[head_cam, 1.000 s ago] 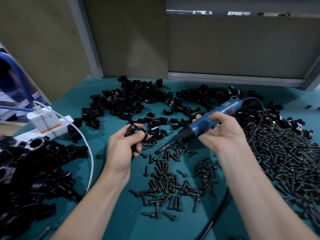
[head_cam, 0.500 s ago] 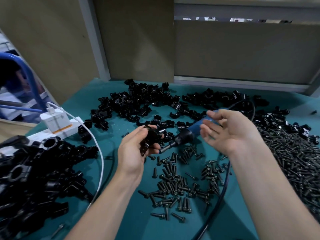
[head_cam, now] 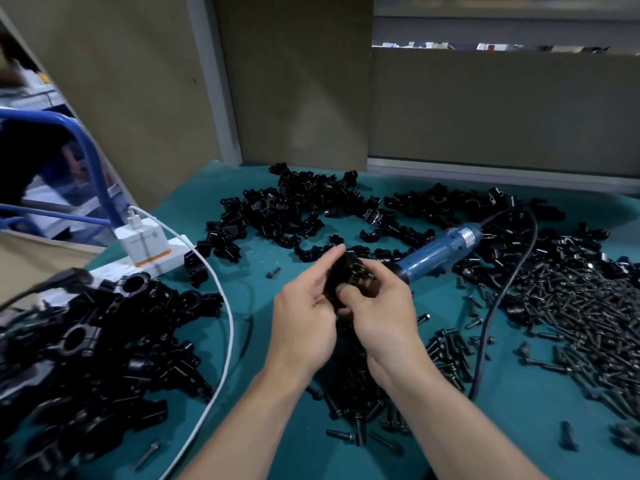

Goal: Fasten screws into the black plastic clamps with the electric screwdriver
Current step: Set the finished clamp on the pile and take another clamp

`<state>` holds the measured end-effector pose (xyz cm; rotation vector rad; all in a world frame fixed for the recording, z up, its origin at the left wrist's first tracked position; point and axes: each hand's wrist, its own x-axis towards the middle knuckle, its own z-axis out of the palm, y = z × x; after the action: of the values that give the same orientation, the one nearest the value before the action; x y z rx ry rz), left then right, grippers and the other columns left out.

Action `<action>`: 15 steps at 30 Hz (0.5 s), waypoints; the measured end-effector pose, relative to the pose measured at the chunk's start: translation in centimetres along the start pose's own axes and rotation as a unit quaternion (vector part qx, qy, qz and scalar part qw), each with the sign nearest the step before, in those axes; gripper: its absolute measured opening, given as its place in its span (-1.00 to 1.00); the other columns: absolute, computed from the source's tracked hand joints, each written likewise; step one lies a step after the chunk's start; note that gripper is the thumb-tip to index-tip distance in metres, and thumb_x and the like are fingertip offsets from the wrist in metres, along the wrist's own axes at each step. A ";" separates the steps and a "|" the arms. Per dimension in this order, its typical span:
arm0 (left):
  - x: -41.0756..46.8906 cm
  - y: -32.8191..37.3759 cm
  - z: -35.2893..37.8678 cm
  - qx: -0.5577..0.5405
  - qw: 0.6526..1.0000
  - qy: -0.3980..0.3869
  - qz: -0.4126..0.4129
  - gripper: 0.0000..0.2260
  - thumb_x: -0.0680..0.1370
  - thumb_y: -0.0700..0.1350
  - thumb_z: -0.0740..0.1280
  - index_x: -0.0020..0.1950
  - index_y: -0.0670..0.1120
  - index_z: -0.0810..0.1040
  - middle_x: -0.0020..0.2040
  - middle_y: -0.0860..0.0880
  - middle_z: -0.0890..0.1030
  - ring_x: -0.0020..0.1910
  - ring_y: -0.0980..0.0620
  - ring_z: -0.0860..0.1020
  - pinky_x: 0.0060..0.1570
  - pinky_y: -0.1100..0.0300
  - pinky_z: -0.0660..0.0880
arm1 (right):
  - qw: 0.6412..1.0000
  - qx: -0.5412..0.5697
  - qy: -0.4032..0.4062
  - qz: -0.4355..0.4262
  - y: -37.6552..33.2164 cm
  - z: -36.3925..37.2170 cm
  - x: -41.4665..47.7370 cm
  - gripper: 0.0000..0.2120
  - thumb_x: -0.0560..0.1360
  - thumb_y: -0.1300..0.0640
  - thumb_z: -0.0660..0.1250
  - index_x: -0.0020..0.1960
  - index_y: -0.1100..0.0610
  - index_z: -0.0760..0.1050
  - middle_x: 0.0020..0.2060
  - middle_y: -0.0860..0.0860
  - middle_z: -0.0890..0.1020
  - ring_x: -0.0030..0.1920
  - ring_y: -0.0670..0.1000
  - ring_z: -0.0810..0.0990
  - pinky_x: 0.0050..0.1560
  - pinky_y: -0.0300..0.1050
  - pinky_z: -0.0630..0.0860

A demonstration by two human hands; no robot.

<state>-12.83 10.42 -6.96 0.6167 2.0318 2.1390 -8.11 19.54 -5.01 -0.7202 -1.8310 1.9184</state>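
Black plastic clamp (head_cam: 346, 277), head view: a glossy, dark, chunky moulding is being held at the centre of the frame, just above the teal table (head_cam: 519, 431). Fingers are covering much of it, so its full outline cannot be told. The left hand (head_cam: 304, 317) is gripping it from the left, with one digit reaching up along its top and the others curling beneath. The right hand (head_cam: 381, 306) is grasping it from the right, with fingers curled round its lower part.

The electric screwdriver (head_cam: 440, 252) is lying on the table right of centre, apart from both hands. Its blue body is pointing its black nose toward the right hand, and its black cord (head_cam: 498, 306) is looping down through the right half of the frame.

Loose clamp pieces (head_cam: 294, 209) are spreading across the upper middle. Black screws (head_cam: 571, 306) are lying in a dense heap at the right edge, and a smaller scatter (head_cam: 446, 344) is lying below the hands. Bulkier clamps with round bores (head_cam: 86, 341) are piling up at the lower left. At the left, a white charger (head_cam: 143, 240) is sitting in a white power strip (head_cam: 173, 259), and its white cable (head_cam: 227, 323) is curving down toward the bottom edge.
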 end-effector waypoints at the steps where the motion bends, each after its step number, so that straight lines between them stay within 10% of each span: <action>1: -0.1 0.1 -0.1 0.012 1.000 0.013 0.003 -0.17 0.46 -0.55 0.12 0.30 0.35 0.60 0.15 0.41 0.65 0.23 0.38 0.58 0.08 0.48 0.52 | 1.000 0.002 -0.003 -0.002 0.1 0.0 0.0 -0.65 0.57 0.38 0.38 0.15 -0.04 0.66 -0.09 0.02 0.75 -0.07 0.08 0.74 0.01 -0.04 0.69; 15: 0.1 0.5 -1.2 -0.111 0.993 -0.010 0.048 -0.49 0.32 -0.10 0.42 0.27 0.05 0.69 0.16 -0.05 0.74 0.23 -0.04 0.67 0.16 0.21 0.57 | 0.992 -0.072 0.029 -0.095 -0.6 -0.9 -0.1 -0.52 0.46 0.41 0.48 -0.05 -0.21 0.60 -0.21 -0.12 0.74 -0.27 -0.01 0.71 -0.15 0.07 0.70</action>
<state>-13.30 9.28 -6.45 0.7126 1.7523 2.3594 -7.52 20.22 -4.46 -0.6161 -1.9413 1.6433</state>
